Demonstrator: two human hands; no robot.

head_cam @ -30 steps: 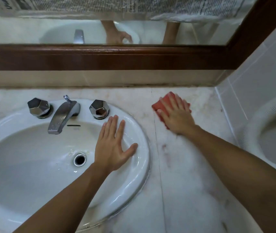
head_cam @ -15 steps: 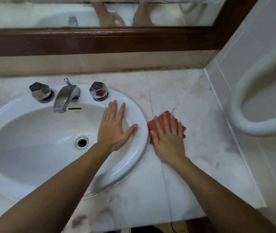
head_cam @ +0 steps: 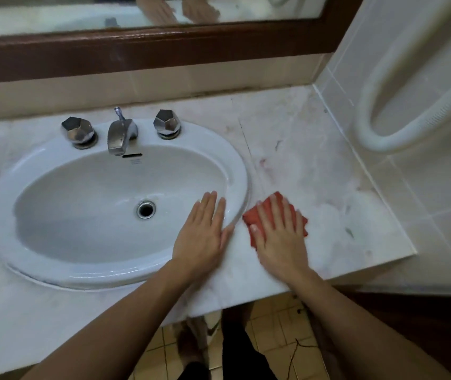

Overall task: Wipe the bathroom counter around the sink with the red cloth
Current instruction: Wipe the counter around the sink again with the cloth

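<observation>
The right hand [head_cam: 280, 237] presses flat on the red cloth [head_cam: 257, 218], on the table [head_cam: 328, 187] just right of the sink [head_cam: 235, 171] rim. The left hand [head_cam: 201, 234], nearer the sink, lies open and empty on the rim; unwiped table lies toward the upper right.

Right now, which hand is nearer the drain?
The left hand. It lies flat on the sink's right rim, just right of the drain. The right hand is farther right, pressing the red cloth on the counter.

Red cloth [head_cam: 257, 218] flat on pale marble counter [head_cam: 315, 171]; just beside white sink [head_cam: 235, 165]
</observation>
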